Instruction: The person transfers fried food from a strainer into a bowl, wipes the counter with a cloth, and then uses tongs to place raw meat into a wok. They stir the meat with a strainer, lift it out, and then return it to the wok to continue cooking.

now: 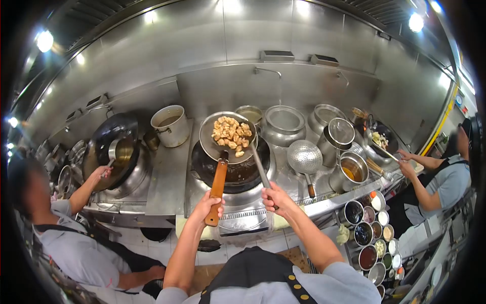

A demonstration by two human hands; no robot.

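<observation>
Frying is looking close to finished, judging by the colour: the fried pieces are lying golden and crusted in a loose heap, already clear of the oil, in the shallow round skimmer that is hanging tilted over the far half of the dark wok. They are not yet sitting on any plate or tray, so draining and setting them down look like what is remaining. The left hand is wrapping closed around the near end of the skimmer's wooden handle, fingers curled tight and holding the load up. The right hand is closing in a fist around the thin metal shaft of a ladle, which is slanting down and left toward the wok; its bowl is hiding under the skimmer, so what it is carrying cannot be told. The wok is showing a dark, glossy pool of liquid below. Just right of it a perforated scoop is resting on the steel range, and round seasoning tubs are standing at near right. At far left a co-worker's hand is working a ladle in another wok, while a second co-worker is reaching over pans at far right.
</observation>
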